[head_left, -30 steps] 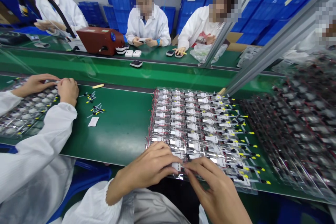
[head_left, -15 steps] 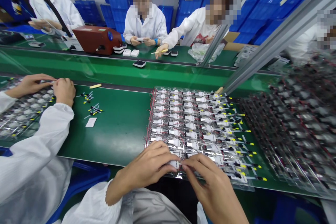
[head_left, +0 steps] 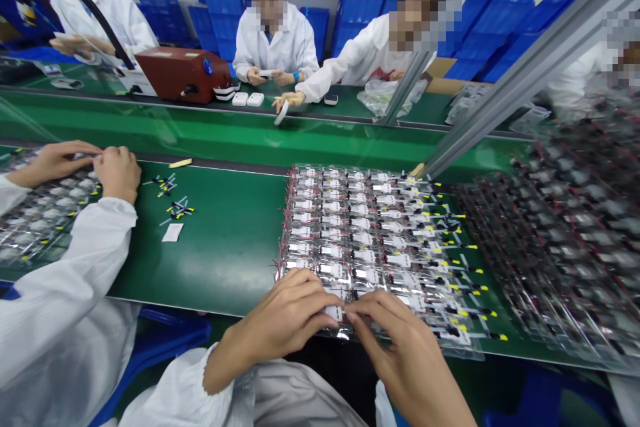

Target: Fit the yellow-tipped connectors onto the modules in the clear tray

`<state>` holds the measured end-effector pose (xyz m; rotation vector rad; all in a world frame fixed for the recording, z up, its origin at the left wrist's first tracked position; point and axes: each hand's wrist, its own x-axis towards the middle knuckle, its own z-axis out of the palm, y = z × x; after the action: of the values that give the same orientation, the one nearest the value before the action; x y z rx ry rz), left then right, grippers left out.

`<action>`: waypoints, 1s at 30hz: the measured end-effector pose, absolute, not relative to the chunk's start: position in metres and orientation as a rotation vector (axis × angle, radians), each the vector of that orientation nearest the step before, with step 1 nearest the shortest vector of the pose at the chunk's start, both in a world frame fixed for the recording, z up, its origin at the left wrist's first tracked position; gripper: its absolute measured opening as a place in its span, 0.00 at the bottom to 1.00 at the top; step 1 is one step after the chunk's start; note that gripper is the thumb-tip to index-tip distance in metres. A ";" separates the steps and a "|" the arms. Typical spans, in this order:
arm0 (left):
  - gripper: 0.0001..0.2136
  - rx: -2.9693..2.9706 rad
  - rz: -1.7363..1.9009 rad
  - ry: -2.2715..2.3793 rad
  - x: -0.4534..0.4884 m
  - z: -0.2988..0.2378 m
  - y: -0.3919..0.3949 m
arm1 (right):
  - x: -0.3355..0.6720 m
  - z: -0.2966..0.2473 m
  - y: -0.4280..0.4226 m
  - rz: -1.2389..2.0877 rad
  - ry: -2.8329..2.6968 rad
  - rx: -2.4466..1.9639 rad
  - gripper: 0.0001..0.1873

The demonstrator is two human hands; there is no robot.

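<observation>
Your left hand (head_left: 283, 327) and your right hand (head_left: 410, 353) are close together at the near edge of a big block of small foil packs (head_left: 370, 233), which lies on the green workbench (head_left: 215, 260). Your fingers are curled in, not spread, and the fingertips of both hands meet on a white-labelled pack (head_left: 334, 312) in the nearest row, pinching it between them. Red wires fringe the block's left side, and yellow-tipped leads stick out along its right side. Just beside the block on your right sits a blurred second mass of packs (head_left: 560, 240). To your left, a co-worker's hands (head_left: 117, 173) rest on another sheet of packs (head_left: 45, 220). Small black and yellow parts (head_left: 173, 208) and a white paper slip (head_left: 173, 232) lie on the bench between that sheet and your block. Beyond the green belt (head_left: 215, 133), a person in a white coat (head_left: 273, 40) holds a small white device (head_left: 265, 73) in both hands, near a reddish-brown machine (head_left: 175, 75). Blue crates (head_left: 315, 27) are stacked behind.
</observation>
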<state>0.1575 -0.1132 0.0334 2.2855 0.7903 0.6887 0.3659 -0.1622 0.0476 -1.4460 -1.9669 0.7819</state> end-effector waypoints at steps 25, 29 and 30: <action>0.13 2.268 0.658 0.841 0.157 0.036 -0.112 | 0.363 0.049 -0.163 0.626 -2.020 -1.513 0.11; 0.12 2.315 0.672 0.801 0.157 0.036 -0.112 | 0.364 0.048 -0.161 0.672 -2.084 -1.478 0.13; 0.12 2.345 0.667 0.789 0.157 0.036 -0.112 | 0.364 0.048 -0.160 0.696 -2.103 -1.456 0.13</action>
<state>0.1568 -0.1116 0.0359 2.3450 0.7890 0.6666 0.3644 -0.1603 0.0483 -1.4559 -2.1029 0.6959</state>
